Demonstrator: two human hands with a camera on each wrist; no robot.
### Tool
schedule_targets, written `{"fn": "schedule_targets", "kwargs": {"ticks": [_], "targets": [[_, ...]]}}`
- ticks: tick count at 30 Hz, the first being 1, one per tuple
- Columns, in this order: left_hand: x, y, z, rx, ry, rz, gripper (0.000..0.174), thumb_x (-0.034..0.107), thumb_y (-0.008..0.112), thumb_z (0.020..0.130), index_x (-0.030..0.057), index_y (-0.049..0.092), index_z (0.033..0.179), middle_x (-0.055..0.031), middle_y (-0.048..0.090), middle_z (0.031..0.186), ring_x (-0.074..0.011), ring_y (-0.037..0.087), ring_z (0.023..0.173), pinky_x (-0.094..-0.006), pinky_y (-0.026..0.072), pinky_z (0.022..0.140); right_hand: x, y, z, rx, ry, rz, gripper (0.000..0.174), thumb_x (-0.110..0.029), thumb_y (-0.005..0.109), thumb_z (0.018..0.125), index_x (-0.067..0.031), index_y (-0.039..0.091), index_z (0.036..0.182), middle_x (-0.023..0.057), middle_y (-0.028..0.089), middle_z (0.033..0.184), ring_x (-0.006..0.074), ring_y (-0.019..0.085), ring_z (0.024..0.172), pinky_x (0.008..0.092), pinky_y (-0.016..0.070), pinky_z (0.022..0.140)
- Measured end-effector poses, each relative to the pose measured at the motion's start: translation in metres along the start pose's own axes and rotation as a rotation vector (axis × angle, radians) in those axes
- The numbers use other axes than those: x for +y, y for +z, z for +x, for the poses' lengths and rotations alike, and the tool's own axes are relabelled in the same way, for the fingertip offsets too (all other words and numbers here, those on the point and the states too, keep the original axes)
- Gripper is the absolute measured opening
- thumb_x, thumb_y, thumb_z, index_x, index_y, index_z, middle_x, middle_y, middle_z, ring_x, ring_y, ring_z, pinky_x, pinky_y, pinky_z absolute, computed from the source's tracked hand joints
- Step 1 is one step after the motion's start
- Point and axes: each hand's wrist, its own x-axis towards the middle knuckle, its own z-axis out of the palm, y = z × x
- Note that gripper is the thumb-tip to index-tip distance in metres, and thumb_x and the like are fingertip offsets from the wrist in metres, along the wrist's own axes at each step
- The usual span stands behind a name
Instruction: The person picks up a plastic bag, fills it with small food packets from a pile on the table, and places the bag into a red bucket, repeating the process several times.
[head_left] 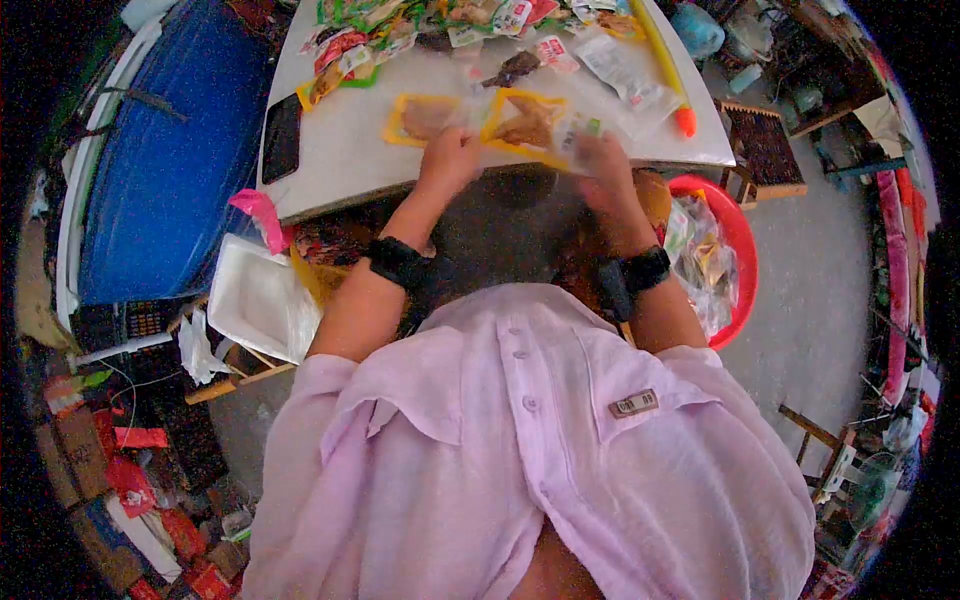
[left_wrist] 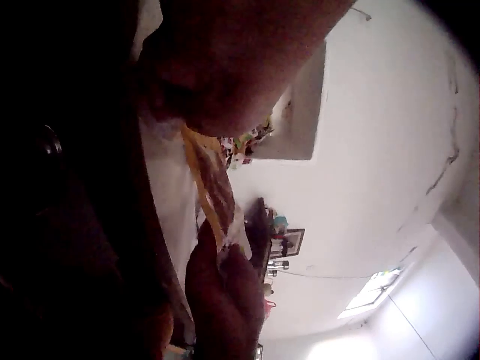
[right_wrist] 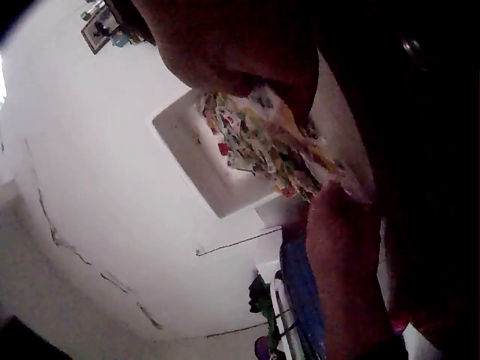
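Note:
Just over the table's near edge, a yellow-edged clear packet [head_left: 525,120] with brown food inside is stretched between both hands. My right hand [head_left: 605,165], blurred, pinches its right end, where the film is clear and whitish. My left hand [head_left: 450,160] grips at its left end with curled fingers. In the left wrist view the packet [left_wrist: 214,184] spans the gap from one hand to the other. A second yellow-edged packet [head_left: 420,115] shows just beyond the left hand. In the right wrist view both hands are dark, and the left hand [right_wrist: 341,232] grips near the film.
Many colourful packets [head_left: 460,15] pile at the table's far side. A phone [head_left: 282,138] lies at the left edge, a yellow tube [head_left: 660,60] along the right. A red basin [head_left: 745,270] with packets stands at right, a white foam box [head_left: 260,295] at left.

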Motion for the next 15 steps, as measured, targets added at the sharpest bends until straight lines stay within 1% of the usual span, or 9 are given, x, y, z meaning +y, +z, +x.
{"fn": "schedule_targets", "kwargs": {"ticks": [1, 3, 6, 7, 9, 10, 12, 13, 15], "targets": [[0.003, 0.001, -0.001, 0.000, -0.040, -0.038, 0.020, 0.017, 0.043, 0.068, 0.0012, 0.052, 0.077, -0.0178, 0.053, 0.074, -0.0323, 0.050, 0.071, -0.0371, 0.0393, 0.061, 0.001, 0.004, -0.001, -0.009, 0.025, -0.014, 0.016, -0.005, 0.041, 0.074, -0.0005, 0.042, 0.090, 0.0115, 0.050, 0.083, 0.0226, 0.052, 0.069, 0.0327, 0.0468, 0.058], [0.003, 0.004, 0.001, 0.023, 0.052, -0.003, 0.021, 0.017, 0.043, 0.068, 0.0012, 0.051, 0.079, -0.0178, 0.052, 0.076, -0.0325, 0.050, 0.072, -0.0381, 0.0390, 0.062, 0.000, 0.014, -0.003, -0.028, 0.076, -0.044, 0.017, -0.003, 0.041, 0.074, -0.0005, 0.042, 0.090, 0.0121, 0.050, 0.082, 0.0232, 0.052, 0.069, 0.0334, 0.0469, 0.057], [0.005, 0.006, 0.000, 0.066, 0.149, 0.078, 0.021, 0.017, 0.042, 0.069, 0.0015, 0.051, 0.079, -0.0175, 0.052, 0.076, -0.0329, 0.049, 0.072, -0.0400, 0.0382, 0.062, -0.008, 0.039, -0.020, 0.023, 0.092, -0.064, 0.017, -0.002, 0.041, 0.073, -0.0011, 0.042, 0.090, 0.0118, 0.050, 0.081, 0.0236, 0.052, 0.068, 0.0336, 0.0470, 0.058], [0.007, 0.007, -0.001, 0.081, 0.177, 0.108, 0.021, 0.017, 0.041, 0.070, 0.0016, 0.051, 0.079, -0.0174, 0.052, 0.077, -0.0331, 0.049, 0.072, -0.0408, 0.0379, 0.063, -0.003, 0.035, -0.015, 0.026, 0.134, -0.025, 0.016, -0.002, 0.042, 0.072, -0.0014, 0.044, 0.088, 0.0121, 0.051, 0.080, 0.0243, 0.052, 0.069, 0.0341, 0.0462, 0.058], [0.018, 0.006, -0.005, 0.072, 0.135, 0.149, 0.020, 0.018, 0.041, 0.070, 0.0017, 0.050, 0.078, -0.0170, 0.051, 0.077, -0.0337, 0.048, 0.073, -0.0414, 0.0374, 0.063, 0.013, 0.021, 0.004, 0.024, 0.214, 0.051, 0.015, -0.002, 0.042, 0.071, -0.0021, 0.046, 0.086, 0.0127, 0.051, 0.080, 0.0257, 0.052, 0.069, 0.0350, 0.0448, 0.060], [0.021, 0.005, -0.006, 0.071, 0.113, 0.169, 0.020, 0.018, 0.040, 0.070, 0.0017, 0.050, 0.078, -0.0168, 0.051, 0.077, -0.0340, 0.048, 0.074, -0.0417, 0.0371, 0.064, 0.015, 0.021, 0.008, -0.108, 0.002, -0.593, 0.014, -0.004, 0.044, 0.070, -0.0022, 0.047, 0.084, 0.0133, 0.051, 0.079, 0.0268, 0.051, 0.069, 0.0353, 0.0437, 0.061], [0.019, 0.007, -0.002, 0.128, 0.219, 0.222, 0.020, 0.019, 0.041, 0.071, 0.0024, 0.050, 0.076, -0.0176, 0.051, 0.077, -0.0340, 0.048, 0.072, -0.0417, 0.0381, 0.062, 0.016, 0.021, 0.018, -0.373, -0.491, -1.863, 0.013, -0.007, 0.047, 0.068, -0.0025, 0.050, 0.079, 0.0144, 0.052, 0.078, 0.0290, 0.050, 0.071, 0.0359, 0.0415, 0.063], [0.018, 0.008, -0.001, 0.157, 0.270, 0.249, 0.020, 0.020, 0.041, 0.071, 0.0027, 0.050, 0.075, -0.0180, 0.050, 0.077, -0.0340, 0.048, 0.072, -0.0418, 0.0386, 0.061, 0.019, 0.024, 0.024, -0.425, -0.518, -1.833, 0.013, -0.010, 0.048, 0.067, -0.0028, 0.050, 0.078, 0.0148, 0.052, 0.077, 0.0299, 0.050, 0.071, 0.0362, 0.0406, 0.063], [0.019, 0.009, 0.000, 0.126, 0.213, 0.251, 0.018, 0.019, 0.041, 0.071, 0.0027, 0.049, 0.073, -0.0183, 0.050, 0.076, -0.0341, 0.048, 0.072, -0.0427, 0.0379, 0.060, 0.028, 0.033, 0.032, -0.526, -0.568, -1.766, 0.016, -0.015, 0.050, 0.064, -0.0034, 0.051, 0.075, 0.0157, 0.051, 0.076, 0.0316, 0.048, 0.072, 0.0367, 0.0390, 0.065]]}}
